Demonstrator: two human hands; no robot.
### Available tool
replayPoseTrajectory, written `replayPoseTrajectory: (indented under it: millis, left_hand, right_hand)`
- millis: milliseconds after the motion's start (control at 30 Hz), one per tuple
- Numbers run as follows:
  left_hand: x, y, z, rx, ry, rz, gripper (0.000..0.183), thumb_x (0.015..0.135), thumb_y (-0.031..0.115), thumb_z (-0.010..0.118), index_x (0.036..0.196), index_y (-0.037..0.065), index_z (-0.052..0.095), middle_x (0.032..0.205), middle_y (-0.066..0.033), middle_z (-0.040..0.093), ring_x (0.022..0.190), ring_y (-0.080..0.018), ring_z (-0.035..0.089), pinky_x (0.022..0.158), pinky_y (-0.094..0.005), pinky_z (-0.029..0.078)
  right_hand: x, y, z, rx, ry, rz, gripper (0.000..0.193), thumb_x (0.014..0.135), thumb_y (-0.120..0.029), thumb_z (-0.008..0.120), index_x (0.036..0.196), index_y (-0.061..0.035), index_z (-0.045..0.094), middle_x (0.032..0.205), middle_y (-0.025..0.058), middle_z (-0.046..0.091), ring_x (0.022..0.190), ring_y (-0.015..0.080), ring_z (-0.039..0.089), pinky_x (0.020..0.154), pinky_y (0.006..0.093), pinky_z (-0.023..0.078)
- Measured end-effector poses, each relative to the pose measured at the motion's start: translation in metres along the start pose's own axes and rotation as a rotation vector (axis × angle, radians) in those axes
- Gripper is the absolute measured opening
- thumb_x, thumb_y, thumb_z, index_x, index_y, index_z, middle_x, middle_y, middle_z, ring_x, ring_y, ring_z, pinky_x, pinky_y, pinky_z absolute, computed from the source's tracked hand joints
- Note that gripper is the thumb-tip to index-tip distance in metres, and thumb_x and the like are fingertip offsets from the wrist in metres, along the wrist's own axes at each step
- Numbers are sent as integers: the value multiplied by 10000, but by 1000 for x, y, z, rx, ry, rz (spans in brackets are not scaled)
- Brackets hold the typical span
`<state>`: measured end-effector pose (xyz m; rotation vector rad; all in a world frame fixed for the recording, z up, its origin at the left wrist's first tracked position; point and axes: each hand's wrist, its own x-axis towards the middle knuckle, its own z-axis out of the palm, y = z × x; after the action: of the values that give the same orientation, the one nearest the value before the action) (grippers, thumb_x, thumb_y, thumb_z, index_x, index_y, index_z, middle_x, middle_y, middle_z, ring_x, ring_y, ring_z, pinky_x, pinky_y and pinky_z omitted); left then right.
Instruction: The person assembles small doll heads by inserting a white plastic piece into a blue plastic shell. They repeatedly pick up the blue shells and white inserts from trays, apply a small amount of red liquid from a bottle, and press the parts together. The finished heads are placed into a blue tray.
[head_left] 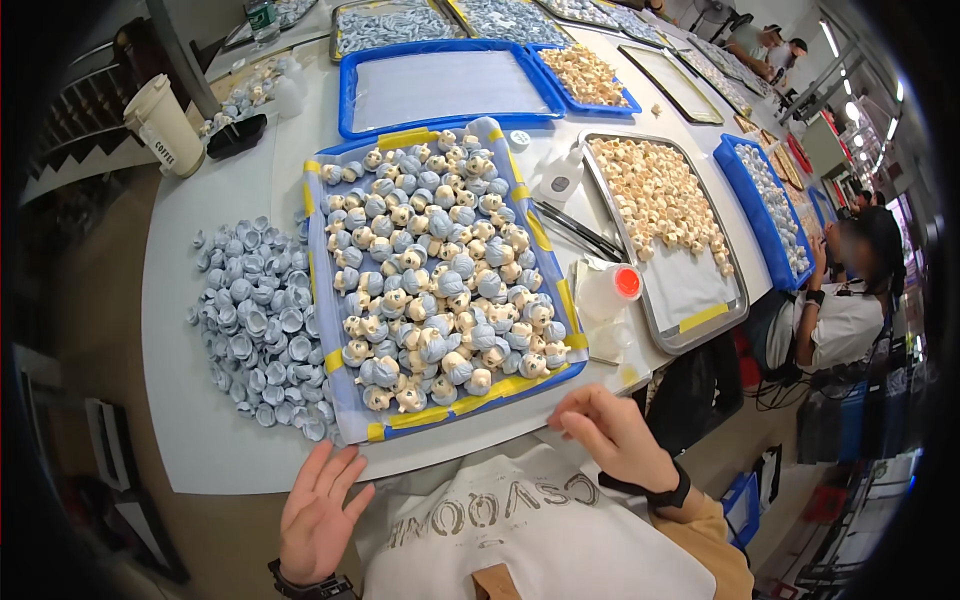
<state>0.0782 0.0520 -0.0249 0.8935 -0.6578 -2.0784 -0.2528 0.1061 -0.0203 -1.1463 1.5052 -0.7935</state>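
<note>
My left hand point(322, 512) is open, palm up and fingers spread, just off the table's front edge below a pile of hollow blue-grey hair shells point(255, 322). My right hand point(622, 432) is held by the tray's near right corner with its fingers curled together; whatever the fingertips may hold is too small or hidden. Between and beyond my hands lies a blue tray lined with film and yellow tape point(556, 262). Many small cream doll heads with blue hair point(456, 366) fill it. Neither hand touches the tray.
To the right are a metal tray point(690, 295) of cream head pieces, black tweezers point(580, 230), a white bottle point(560, 178) and a red-capped jar point(626, 284). Behind stands a lined blue tray point(548, 95). A cup point(165, 125) is far left; a person point(850, 325) sits at right.
</note>
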Motion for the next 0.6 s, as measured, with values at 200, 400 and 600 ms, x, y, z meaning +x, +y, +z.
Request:
replayPoseTrajectory:
  millis: [200, 400, 600]
  left_hand:
    - [10, -6, 11, -24, -122, 32, 677, 840, 205, 510, 1366, -11, 142, 1363, -233, 273, 1290, -343, 246, 1010, -459, 291]
    - [7, 3, 13, -69, -23, 128, 615, 825, 190, 523, 1334, 18, 224, 1287, -198, 363, 1244, -359, 315, 985, -466, 330]
    - [6, -11, -4, -30, -221, -99, 575, 831, 215, 529, 1285, -23, 269, 1273, -236, 363, 1225, -383, 337, 968, -478, 352]
  right_hand:
    - [-2, 18, 13, 713, -58, 93, 405, 935, -175, 388, 1287, 8, 310, 1227, 212, 457, 1066, 270, 527, 864, 344, 462]
    - [21, 14, 10, 1118, -124, 153, 355, 948, -178, 369, 1231, 33, 336, 1239, 234, 430, 1086, 278, 505, 907, 344, 434]
    - [34, 12, 13, 1048, -76, 58, 357, 957, -240, 357, 1198, 22, 369, 1169, 153, 497, 1026, 253, 544, 832, 320, 482]
